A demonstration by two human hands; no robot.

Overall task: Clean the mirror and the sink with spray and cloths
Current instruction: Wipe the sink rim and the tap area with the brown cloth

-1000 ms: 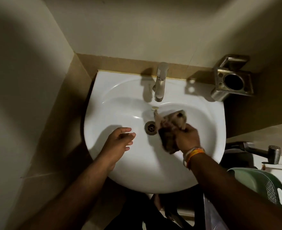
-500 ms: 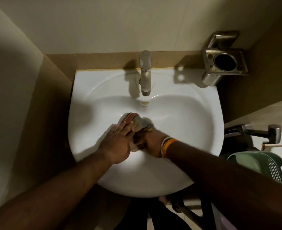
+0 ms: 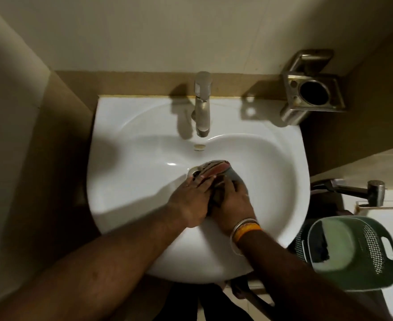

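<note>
Both hands press a crumpled cloth (image 3: 216, 169) in the sink.
Left hand (image 3: 191, 200) lies flat on it, fingers straight; right hand (image 3: 231, 206) grasps it at the bottom of the glossy white basin (image 3: 126, 181).

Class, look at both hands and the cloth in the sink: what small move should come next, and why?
Probably wipe the cloth outward from the drain up the sink wall. Both the left hand and right hand hold it bunched over the drain at the bowl's bottom, so the surrounding white surface is the part left to wipe.
</note>
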